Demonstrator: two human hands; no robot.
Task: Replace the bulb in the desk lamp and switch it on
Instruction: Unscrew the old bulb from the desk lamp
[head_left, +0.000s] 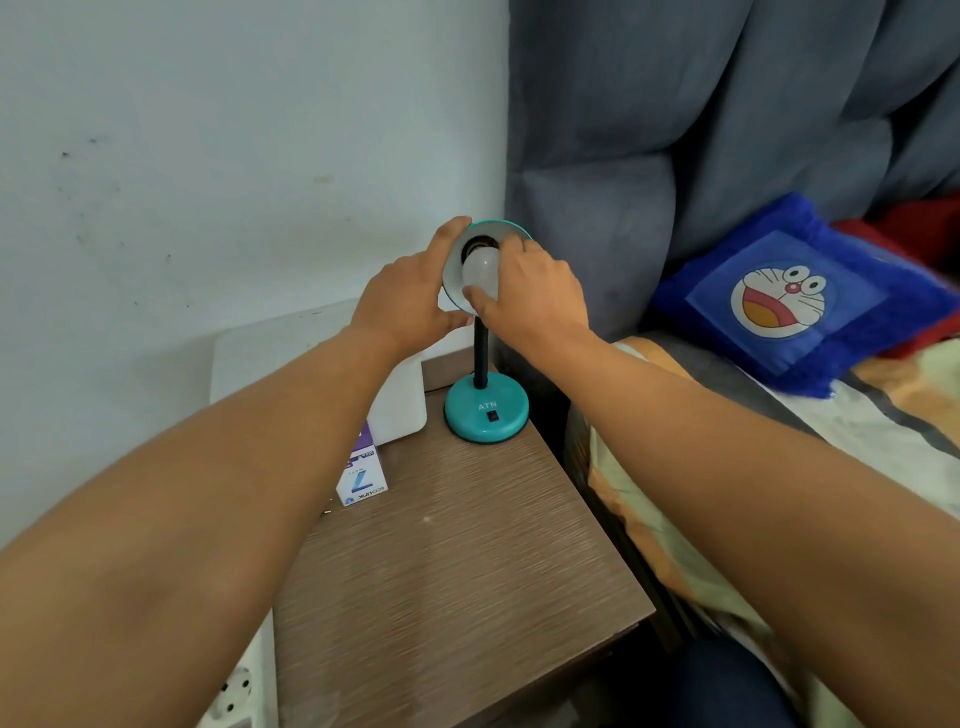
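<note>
A teal desk lamp stands at the back of a brown bedside table (467, 545), its round base (485, 413) carrying a black rocker switch (491, 415) and a black flexible neck (480, 353). The shade (498, 227) is tipped up toward me, showing its pale inside. My left hand (410, 296) grips the shade's left rim. My right hand (530, 299) is closed around a white bulb (480, 267) that sits at the dark socket (480, 243) in the shade. How deep the bulb's base sits in the socket is hidden. A bulb box (362, 480), white and purple, lies on the table's left side.
A white boxy object (400, 400) stands left of the lamp against the pale wall. A white power strip (234, 691) lies low at the left. To the right are a grey padded headboard (649, 156), a bed and a blue cartoon cushion (789, 296).
</note>
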